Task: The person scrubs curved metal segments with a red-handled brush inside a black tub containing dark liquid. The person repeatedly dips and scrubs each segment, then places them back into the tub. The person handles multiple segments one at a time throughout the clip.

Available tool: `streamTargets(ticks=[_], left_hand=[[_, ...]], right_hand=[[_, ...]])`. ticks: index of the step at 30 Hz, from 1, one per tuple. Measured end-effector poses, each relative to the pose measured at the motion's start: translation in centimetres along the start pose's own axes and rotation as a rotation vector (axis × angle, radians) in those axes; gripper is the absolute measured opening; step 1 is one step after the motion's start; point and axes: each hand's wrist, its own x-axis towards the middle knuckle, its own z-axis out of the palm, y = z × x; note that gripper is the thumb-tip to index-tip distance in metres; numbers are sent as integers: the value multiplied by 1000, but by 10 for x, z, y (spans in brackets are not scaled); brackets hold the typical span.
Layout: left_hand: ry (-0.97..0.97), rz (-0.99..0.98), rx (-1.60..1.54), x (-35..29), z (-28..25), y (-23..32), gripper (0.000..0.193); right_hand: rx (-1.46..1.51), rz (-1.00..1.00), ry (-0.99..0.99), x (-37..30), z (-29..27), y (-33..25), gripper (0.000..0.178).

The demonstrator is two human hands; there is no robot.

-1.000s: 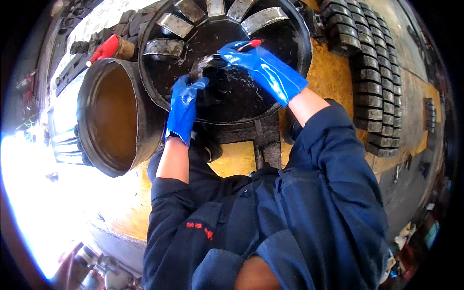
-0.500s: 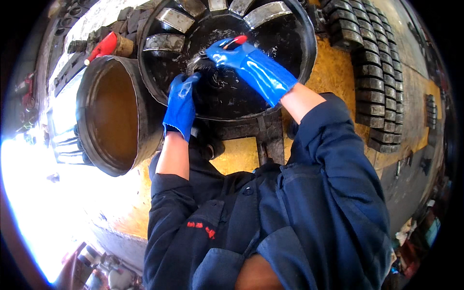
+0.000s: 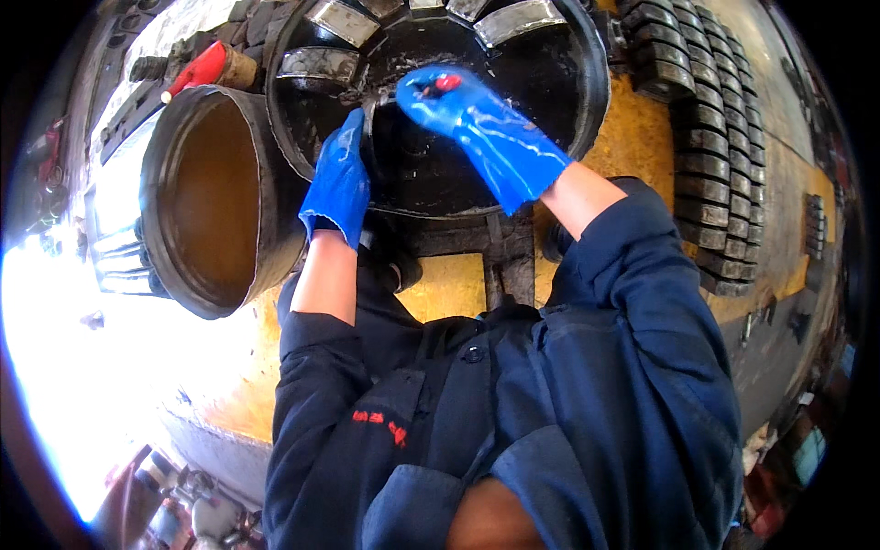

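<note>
Both my hands wear blue rubber gloves over a wide round black pan. My left hand (image 3: 339, 179) is closed at the left edge of a dark metal block (image 3: 401, 142), fingers together along its pale rim; its far side is hard to make out against the black pan (image 3: 477, 197). Above the block, my right hand (image 3: 445, 105) is wrapped round a tool with a red handle end (image 3: 447, 82). The tool's working end is hidden under the glove. Several curved metal blocks (image 3: 521, 22) with shiny faces stand round the pan's far side.
Left of the pan stands a metal drum (image 3: 289, 197) with a brownish inside. A red-handled brush (image 3: 197, 71) lies beyond it. To the right, dark ribbed blocks (image 3: 692, 128) are stacked in rows on a yellowish surface (image 3: 632, 137). A dark support (image 3: 509, 261) shows below the pan.
My right hand has shifted slightly up, and the dark bristly blur between my hands has gone from sight. The block's pale edge now shows beside my left hand, whose fingers are straighter.
</note>
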Motion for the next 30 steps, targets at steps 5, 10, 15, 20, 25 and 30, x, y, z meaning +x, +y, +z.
streamTargets(ticks=[5,10,15,20,25,30], left_hand=[[157,-384,-401,2,-1,50,58],[126,69,338,3,-3,-17,42],[-31,115,309,4,-3,20,52],[-53,-46,14,12,0,-12,42],[-58,-152,-66,14,6,-6,39],[103,264,333,7,6,-8,32]], right_hand=[[28,-534,8,-43,15,-13,9],[-353,-502,-504,-63,-3,-4,27],[-442,-394,-562,-69,-28,20,28],[-587,-463,-537,-49,-45,-1,21],[-614,-683,-332,-27,-20,1,35],[-562,-492,-174,-26,-16,16,31]])
